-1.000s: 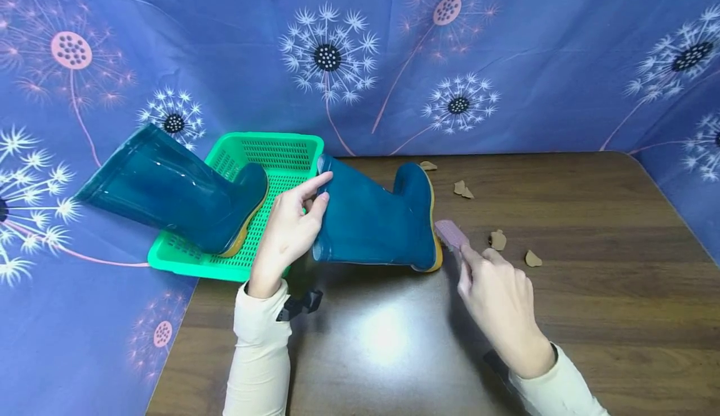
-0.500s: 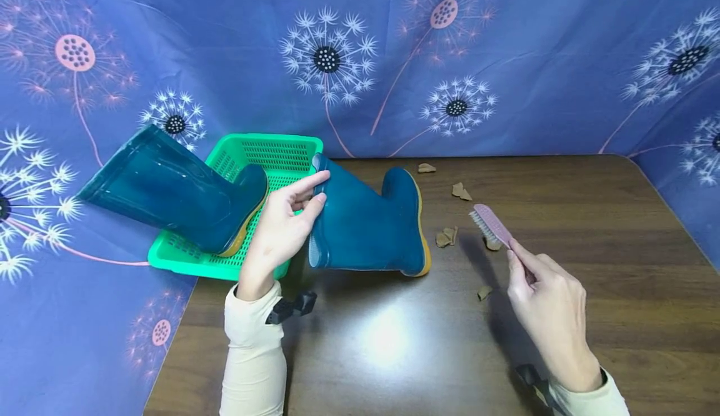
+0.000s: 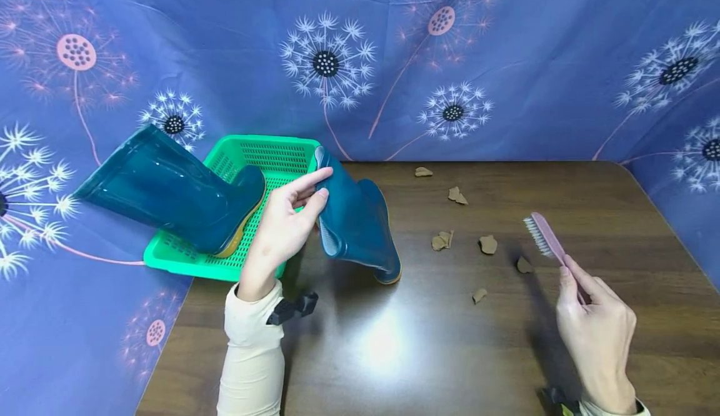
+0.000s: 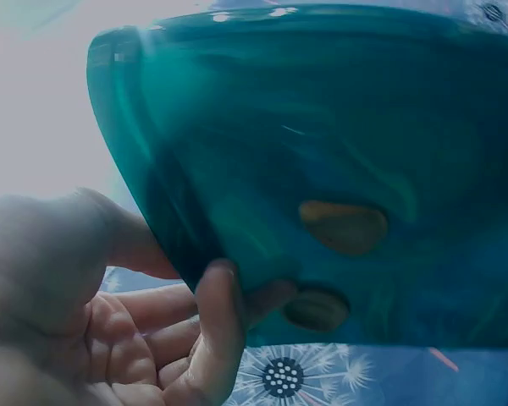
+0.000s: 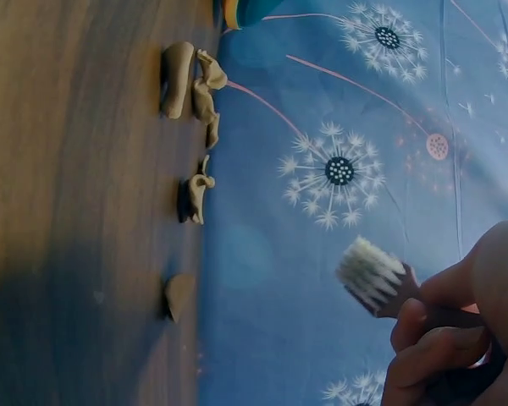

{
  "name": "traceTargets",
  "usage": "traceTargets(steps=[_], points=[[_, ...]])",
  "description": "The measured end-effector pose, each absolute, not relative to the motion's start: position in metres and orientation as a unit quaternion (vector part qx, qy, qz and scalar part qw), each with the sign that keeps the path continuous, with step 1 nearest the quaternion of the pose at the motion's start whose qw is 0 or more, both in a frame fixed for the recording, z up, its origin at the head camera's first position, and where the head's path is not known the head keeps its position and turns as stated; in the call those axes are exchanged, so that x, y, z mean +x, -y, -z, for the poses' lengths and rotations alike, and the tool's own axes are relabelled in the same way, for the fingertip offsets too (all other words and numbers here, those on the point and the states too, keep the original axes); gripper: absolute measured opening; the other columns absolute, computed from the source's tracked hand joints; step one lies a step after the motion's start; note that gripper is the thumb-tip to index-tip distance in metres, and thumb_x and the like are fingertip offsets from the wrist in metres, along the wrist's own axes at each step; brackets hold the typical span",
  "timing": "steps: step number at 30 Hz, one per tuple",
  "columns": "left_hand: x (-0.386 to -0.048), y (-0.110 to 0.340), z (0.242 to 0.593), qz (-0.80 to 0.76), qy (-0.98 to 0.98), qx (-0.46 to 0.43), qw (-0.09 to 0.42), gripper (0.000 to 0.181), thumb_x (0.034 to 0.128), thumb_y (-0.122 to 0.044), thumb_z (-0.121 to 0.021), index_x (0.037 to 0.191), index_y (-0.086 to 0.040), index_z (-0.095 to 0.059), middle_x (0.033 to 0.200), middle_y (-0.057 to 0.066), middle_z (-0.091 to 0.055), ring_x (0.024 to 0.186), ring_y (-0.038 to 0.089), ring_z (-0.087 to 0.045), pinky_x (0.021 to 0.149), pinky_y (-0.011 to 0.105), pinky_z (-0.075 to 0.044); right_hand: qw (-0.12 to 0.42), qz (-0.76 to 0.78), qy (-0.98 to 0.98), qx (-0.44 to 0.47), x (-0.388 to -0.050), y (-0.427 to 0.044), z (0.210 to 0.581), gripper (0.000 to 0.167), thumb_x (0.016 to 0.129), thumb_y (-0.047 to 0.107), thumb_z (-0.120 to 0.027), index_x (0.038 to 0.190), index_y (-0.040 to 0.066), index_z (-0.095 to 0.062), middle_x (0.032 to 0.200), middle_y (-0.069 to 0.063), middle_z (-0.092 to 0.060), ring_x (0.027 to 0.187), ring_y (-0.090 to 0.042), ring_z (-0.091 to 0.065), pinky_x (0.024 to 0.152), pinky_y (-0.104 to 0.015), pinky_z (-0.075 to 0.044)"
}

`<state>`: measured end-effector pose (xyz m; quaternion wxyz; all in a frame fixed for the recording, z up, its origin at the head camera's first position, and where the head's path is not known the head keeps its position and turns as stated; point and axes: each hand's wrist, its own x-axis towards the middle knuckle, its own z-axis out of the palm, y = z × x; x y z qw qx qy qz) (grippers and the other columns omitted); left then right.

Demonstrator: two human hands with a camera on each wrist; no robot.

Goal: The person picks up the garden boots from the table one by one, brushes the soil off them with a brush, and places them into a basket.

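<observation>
My left hand [image 3: 281, 232] pinches the top rim of a dark teal rubber boot [image 3: 357, 222] with a yellow sole, tilted with its toe end low. Thumb and fingers grip the rim in the left wrist view, where two brown lumps [image 4: 345, 227] cling to the boot shaft [image 4: 237, 144]. My right hand [image 3: 599, 325] holds a pink brush [image 3: 548, 235] by its handle, apart from the boot. White bristles [image 5: 371, 271] show at the brush's end in the right wrist view. Several tan clay-like pieces [image 3: 488, 245] lie on the table between the boot and the brush.
A green plastic basket [image 3: 208, 272] stands at the left, with a second teal boot [image 3: 169, 191] leaning in it. The wooden table [image 3: 450, 353] meets a blue dandelion-print cloth [image 3: 236, 41] at the back.
My right hand has drawn the brush away from the sole to the right. More tan pieces lie on the table. The held boot has turned, and its toe end has shifted left.
</observation>
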<state>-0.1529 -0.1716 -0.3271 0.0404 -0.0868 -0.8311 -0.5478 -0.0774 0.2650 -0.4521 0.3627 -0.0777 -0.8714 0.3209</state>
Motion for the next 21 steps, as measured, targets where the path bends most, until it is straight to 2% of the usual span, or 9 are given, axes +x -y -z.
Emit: traceTargets(steps=[1,4,5,8,11,14,16,19,21], points=[[-0.154,0.171,0.328,0.539,0.837,-0.091,0.042,0.042,0.1109,-0.021,-0.054,0.152,-0.020,-0.061,0.103,0.019,-0.074,0.076,0.027,-0.064,0.060,0.032,-0.055,0.364,-0.322,0.871,-0.076,-0.078,-0.266,0.452,0.025,0.098,0.009,-0.068,0.119,0.001,-0.080,0.084,0.058,-0.044,0.056,0.018,-0.033,0.055,-0.008,-0.026],[-0.156,0.169,0.329,0.494,0.861,-0.105,0.058,0.044,0.1114,-0.018,-0.044,0.151,-0.023,-0.062,0.090,0.013,-0.070,0.068,0.022,-0.062,0.057,0.034,-0.049,0.369,-0.323,0.869,-0.067,-0.080,-0.267,0.451,0.025,0.098,0.009,-0.068,0.119,0.002,-0.080,0.082,0.055,-0.044,0.056,0.017,-0.032,0.055,-0.008,-0.024],[-0.156,0.169,0.328,0.479,0.869,-0.109,0.063,0.046,0.1104,-0.016,-0.043,0.151,-0.025,-0.063,0.081,0.013,-0.063,0.061,0.023,-0.056,0.056,0.035,-0.044,0.371,-0.323,0.868,-0.065,-0.081,-0.267,0.451,0.025,0.098,0.009,-0.068,0.119,0.002,-0.080,0.082,0.055,-0.045,0.055,0.017,-0.032,0.055,-0.008,-0.024],[-0.156,0.167,0.325,0.439,0.887,-0.120,0.079,0.049,0.1046,-0.012,-0.046,0.147,-0.027,-0.067,0.086,0.004,-0.061,0.059,0.022,-0.050,0.055,0.033,-0.038,0.374,-0.323,0.867,-0.064,-0.081,-0.268,0.451,0.025,0.098,0.009,-0.069,0.118,0.004,-0.081,0.081,0.053,-0.045,0.055,0.017,-0.032,0.055,-0.009,-0.024],[-0.157,0.164,0.320,0.398,0.901,-0.142,0.100,0.048,0.1011,-0.011,-0.054,0.144,-0.025,-0.069,0.086,0.004,-0.055,0.062,0.022,-0.043,0.057,0.034,-0.034,0.375,-0.323,0.866,-0.065,-0.080,-0.269,0.452,0.025,0.097,0.010,-0.070,0.119,0.006,-0.081,0.081,0.052,-0.045,0.056,0.017,-0.032,0.056,-0.009,-0.024],[-0.158,0.162,0.317,0.346,0.913,-0.171,0.130,0.048,0.0982,-0.009,-0.058,0.142,-0.022,-0.071,0.102,0.005,-0.063,0.072,0.020,-0.052,0.062,0.034,-0.039,0.374,-0.323,0.867,-0.067,-0.079,-0.270,0.453,0.025,0.097,0.010,-0.070,0.119,0.007,-0.081,0.082,0.053,-0.045,0.056,0.018,-0.033,0.057,-0.009,-0.024],[-0.158,0.160,0.317,0.314,0.920,-0.184,0.148,0.047,0.0968,-0.008,-0.062,0.141,-0.022,-0.071,0.124,0.009,-0.065,0.082,0.022,-0.057,0.064,0.036,-0.041,0.374,-0.324,0.866,-0.067,-0.078,-0.269,0.454,0.025,0.097,0.010,-0.070,0.119,0.006,-0.082,0.082,0.053,-0.045,0.056,0.018,-0.033,0.057,-0.009,-0.024],[-0.159,0.157,0.318,0.276,0.925,-0.197,0.172,0.046,0.0950,-0.009,-0.066,0.139,-0.021,-0.073,0.160,0.012,-0.049,0.094,0.027,-0.061,0.061,0.036,-0.042,0.376,-0.325,0.865,-0.067,-0.077,-0.269,0.455,0.025,0.096,0.009,-0.070,0.118,0.006,-0.082,0.083,0.054,-0.046,0.057,0.018,-0.033,0.058,-0.008,-0.024],[-0.160,0.155,0.317,0.259,0.925,-0.209,0.184,0.044,0.0955,-0.008,-0.068,0.137,-0.021,-0.074,0.167,0.010,-0.042,0.099,0.029,-0.061,0.059,0.035,-0.041,0.378,-0.326,0.864,-0.066,-0.076,-0.269,0.456,0.024,0.096,0.009,-0.070,0.117,0.006,-0.082,0.084,0.054,-0.046,0.058,0.018,-0.033,0.059,-0.008,-0.024]])
